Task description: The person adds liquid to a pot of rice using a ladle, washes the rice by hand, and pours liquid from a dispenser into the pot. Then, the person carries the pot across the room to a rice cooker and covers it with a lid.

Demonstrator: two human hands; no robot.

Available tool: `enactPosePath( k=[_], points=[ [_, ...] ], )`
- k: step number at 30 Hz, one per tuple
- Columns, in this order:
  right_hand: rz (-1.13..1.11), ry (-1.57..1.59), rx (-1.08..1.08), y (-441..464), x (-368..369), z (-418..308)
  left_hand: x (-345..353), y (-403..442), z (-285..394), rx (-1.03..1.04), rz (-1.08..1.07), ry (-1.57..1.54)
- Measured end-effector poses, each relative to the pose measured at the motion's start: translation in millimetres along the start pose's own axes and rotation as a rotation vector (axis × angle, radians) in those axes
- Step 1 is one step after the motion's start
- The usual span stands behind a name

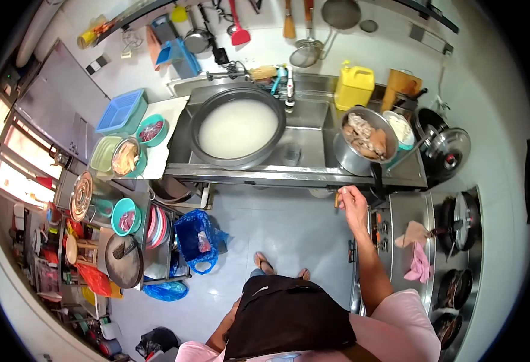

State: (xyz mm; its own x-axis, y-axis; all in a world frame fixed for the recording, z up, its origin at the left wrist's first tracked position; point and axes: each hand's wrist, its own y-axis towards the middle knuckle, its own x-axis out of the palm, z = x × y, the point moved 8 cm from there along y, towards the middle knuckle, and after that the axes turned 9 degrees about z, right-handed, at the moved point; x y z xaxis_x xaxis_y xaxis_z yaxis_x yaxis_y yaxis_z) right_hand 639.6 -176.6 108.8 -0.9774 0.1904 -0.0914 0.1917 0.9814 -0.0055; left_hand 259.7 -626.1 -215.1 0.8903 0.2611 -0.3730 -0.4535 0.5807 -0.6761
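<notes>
My right hand (353, 208) is closed, pinching a small orange-brown piece (337, 200) whose kind I cannot make out. It is held over the floor just in front of the counter edge, close to the black handle (378, 180) of a metal pot. That pot (344, 152) stands on the counter and holds large pieces of cooked-looking meat (367, 137). My left hand (233, 314) hangs low beside my dark apron (286, 323), partly hidden, and its fingers do not show clearly.
In the sink stands a big black basin (195, 130) of cloudy whitish liquid. A yellow jug (354, 87) is behind the pot. On the left are teal bowls (133, 226) of meat and a blue-lined bin (195, 241); on the right, a stove (382, 232) with pans.
</notes>
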Motion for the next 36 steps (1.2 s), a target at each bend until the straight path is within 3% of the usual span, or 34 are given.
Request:
enactPosePath(
  k=[5,9,13,20,26,30,36],
  points=[
    [-0.080,-0.035,-0.017,39.1,71.5,-10.6,-6.4,53.8,24.6,0.071,0.011,-0.087],
    [-0.023,-0.034,0.050,67.9,99.2,-16.1,-36.0,117.5,60.8,0.116,0.078,-0.364],
    [0.014,-0.095,0.002,106.4,136.7,-32.3,-75.6,165.1,89.6,-0.238,0.116,-0.349],
    [0.026,-0.251,-0.075,180.5,205.4,-42.7,-130.5,228.1,184.2,-0.021,0.228,-0.547],
    [0.031,-0.312,0.105,268.5,253.6,1.2,-127.5,226.4,297.1,0.088,0.137,-0.738],
    [0.076,-0.519,-0.083,347.0,284.6,33.1,-139.5,235.9,390.8,0.170,0.142,-0.780],
    [-0.109,-0.668,-0.145,408.9,357.4,34.9,-152.7,265.5,510.9,0.137,0.302,-0.775]
  ],
)
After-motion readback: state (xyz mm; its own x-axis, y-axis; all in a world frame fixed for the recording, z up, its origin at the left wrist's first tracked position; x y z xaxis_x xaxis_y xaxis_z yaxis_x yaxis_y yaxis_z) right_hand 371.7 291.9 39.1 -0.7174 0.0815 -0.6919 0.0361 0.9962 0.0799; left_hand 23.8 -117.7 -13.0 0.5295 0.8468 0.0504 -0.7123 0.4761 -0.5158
